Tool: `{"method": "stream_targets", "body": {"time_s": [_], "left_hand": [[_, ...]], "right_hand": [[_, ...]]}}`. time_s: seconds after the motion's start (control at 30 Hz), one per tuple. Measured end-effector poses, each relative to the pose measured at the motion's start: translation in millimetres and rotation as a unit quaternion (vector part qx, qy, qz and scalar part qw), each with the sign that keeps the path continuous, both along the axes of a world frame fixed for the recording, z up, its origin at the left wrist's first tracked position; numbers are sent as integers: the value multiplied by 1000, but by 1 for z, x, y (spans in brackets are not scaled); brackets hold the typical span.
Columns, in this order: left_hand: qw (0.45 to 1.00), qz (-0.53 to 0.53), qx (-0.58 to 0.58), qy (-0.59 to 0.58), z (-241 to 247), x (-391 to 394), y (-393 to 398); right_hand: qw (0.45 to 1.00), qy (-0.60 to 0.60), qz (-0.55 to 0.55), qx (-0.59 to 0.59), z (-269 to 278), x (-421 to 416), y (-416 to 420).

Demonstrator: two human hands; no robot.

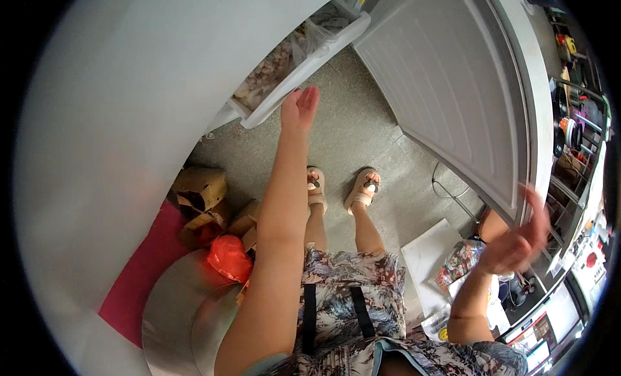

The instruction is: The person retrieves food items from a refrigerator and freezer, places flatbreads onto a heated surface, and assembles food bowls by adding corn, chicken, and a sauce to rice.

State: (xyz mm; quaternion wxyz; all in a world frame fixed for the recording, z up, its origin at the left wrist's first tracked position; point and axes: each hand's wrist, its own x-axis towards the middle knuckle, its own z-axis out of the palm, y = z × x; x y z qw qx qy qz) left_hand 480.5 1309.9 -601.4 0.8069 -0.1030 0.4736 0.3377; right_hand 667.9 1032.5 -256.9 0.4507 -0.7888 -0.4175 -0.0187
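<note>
A white freezer drawer (pixel 310 65) is pulled out from the tall pale appliance (pixel 121 85). Inside it are clear plastic bags (pixel 310 36) and lumpy, pale brown food (pixel 274 70). My left hand (pixel 301 109) is at the drawer's front edge, fingers slightly curled, palm turned partly up, with nothing visible in it. Whether it touches the drawer is hard to tell. On the right, the appliance door (pixel 446 85) stands swung out, its ribbed inner face showing. My right hand (pixel 519 245), blurred, is by the door's near edge with its fingers apart; contact with the door is unclear.
Torn cardboard boxes (pixel 201 186), a red plastic bag (pixel 230 259) and a round metal container (pixel 170 317) stand at lower left. A white board (pixel 429 259) and a bag of colourful packets (pixel 458 264) lie at lower right. A cluttered rack (pixel 577 133) stands beyond the door.
</note>
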Motion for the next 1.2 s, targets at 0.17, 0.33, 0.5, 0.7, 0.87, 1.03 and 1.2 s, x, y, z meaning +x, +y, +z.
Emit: {"method": "stream_targets", "body": {"time_s": [0.17, 0.33, 0.5, 0.7, 0.87, 1.03, 1.2], "left_hand": [[920, -257, 148, 258, 74, -22, -16], [692, -258, 473, 481, 92, -80, -13], [302, -335, 628, 635, 111, -79, 14], [294, -408, 622, 600, 109, -73, 0], [310, -388, 637, 589, 108, -67, -11], [348, -455, 593, 566, 120, -62, -10], [338, -467, 587, 568, 121, -61, -9]], "right_hand": [[976, 126, 160, -79, -131, -66, 164], [943, -88, 310, -86, -230, -115, 291], [863, -265, 350, -250, -248, -80, 319], [890, -183, 338, -246, -248, -55, 307], [898, -129, 327, -265, -238, -56, 298], [945, 6, 270, -185, -243, -50, 291], [957, -207, 58, -192, -252, -25, 286]]}}
